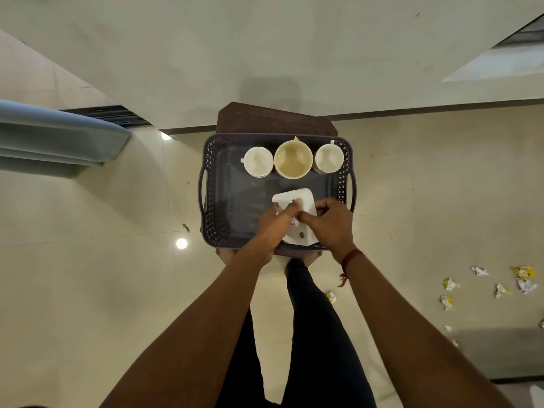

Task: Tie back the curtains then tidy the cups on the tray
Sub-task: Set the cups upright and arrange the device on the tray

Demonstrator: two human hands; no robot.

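Because the three cups (293,159) lined along the tray's (209,184) far edge look ceramic, hence stiff, fragile and smooth, grip each by its body or handle. Your left hand (275,222) and right hand (329,223) rest half-curled on the white box (303,198) nearer you; whether either grips it is unclear.

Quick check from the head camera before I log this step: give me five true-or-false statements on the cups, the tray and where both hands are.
1. Three cups stand in a row along the tray's far side. True.
2. The middle cup is the smallest. False: it is the largest.
3. Both hands rest on the white rectangular dish. True: left hand, right hand.
4. The left cup lies tipped on its side. False: it stands upright, mouth up.
5. The right cup is outside the tray. False: it stands inside.
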